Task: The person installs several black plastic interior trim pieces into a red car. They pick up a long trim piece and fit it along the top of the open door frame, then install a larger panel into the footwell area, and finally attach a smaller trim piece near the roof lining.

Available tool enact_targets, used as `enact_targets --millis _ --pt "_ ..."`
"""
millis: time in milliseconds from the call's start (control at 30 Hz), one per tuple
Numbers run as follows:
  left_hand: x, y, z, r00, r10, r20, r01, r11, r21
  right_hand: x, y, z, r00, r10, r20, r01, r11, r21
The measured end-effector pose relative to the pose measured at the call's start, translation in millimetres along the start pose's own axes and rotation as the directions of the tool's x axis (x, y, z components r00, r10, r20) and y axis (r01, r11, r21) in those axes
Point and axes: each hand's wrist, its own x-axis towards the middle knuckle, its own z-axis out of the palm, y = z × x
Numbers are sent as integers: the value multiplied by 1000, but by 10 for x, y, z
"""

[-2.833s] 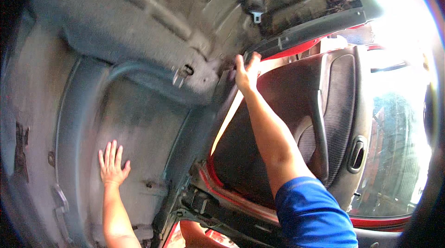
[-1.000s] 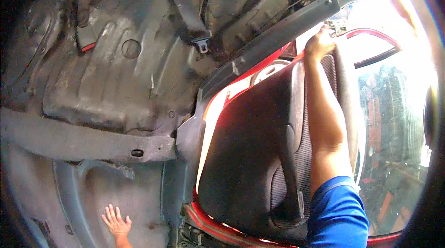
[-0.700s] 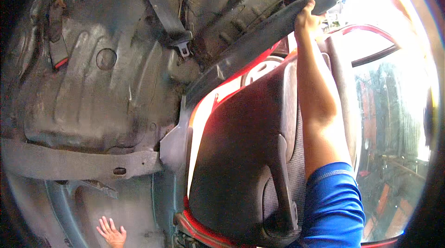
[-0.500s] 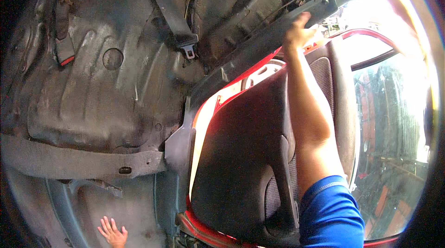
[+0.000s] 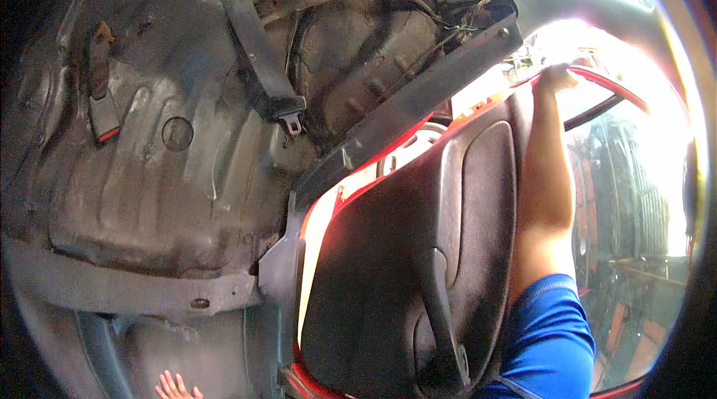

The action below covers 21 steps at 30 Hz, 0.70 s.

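At the bottom left, my left hand (image 5: 178,387) is partly cut off by the frame. Its fingers spread over the grey metal floor (image 5: 190,350); whether the palm presses on it I cannot tell. My right arm in a blue sleeve reaches up along the black inner panel of an open red car door (image 5: 366,272). My right hand (image 5: 559,78) is curled over the door's red window frame, its fingertips washed out by glare. The door's pull handle (image 5: 442,309) lies left of my right forearm.
A stripped metal seat area (image 5: 142,190) fills the left. A seat belt with its metal tongue (image 5: 290,111) hangs there, and a belt buckle (image 5: 103,111) lies farther left. Loose wires (image 5: 461,26) stick out near the top. The door glass (image 5: 627,242) is at the right.
My right hand has moved right, from beside the door sill to the door's window frame, and its fingers have closed. My left hand sits lower in view. The whole view has shifted slightly.
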Motion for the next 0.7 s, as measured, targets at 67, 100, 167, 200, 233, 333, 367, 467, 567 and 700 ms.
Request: enact_targets --millis 67,100,167,200,233,333,367,467,567,700 --pt "30 133 -48 999 -8 -40 6 999 -35 -88 220 313 998 -50 44 58 979 -196" --pt "31 272 -24 998 -20 -56 18 999 -37 -165 336 507 995 -84 58 97 954 -282" --pt "410 -65 225 971 -92 222 77 994 73 -213 329 764 991 -118 70 134 936 -325" --pt "-6 -28 46 968 -69 240 54 996 68 -353 476 808 989 -100 104 130 932 -339" --pt "-6 -34 109 983 -68 169 57 996 70 -382 464 696 990 -106 95 130 945 -300" --pt "33 -59 220 999 -17 36 16 999 44 -180 514 385 987 9 158 18 986 -166" --pt "49 -94 247 998 -20 63 17 999 45 -127 497 265 985 50 166 -24 987 -157" --pt "79 -12 236 999 -2 34 1 1000 18 -75 483 384 988 4 153 35 967 -253" --pt "291 -61 176 999 -7 -44 9 999 42 -266 543 970 985 -101 137 145 920 -364" --pt "182 -70 152 1000 28 -13 -27 997 68 -657 561 1047 994 -28 105 74 883 -464"
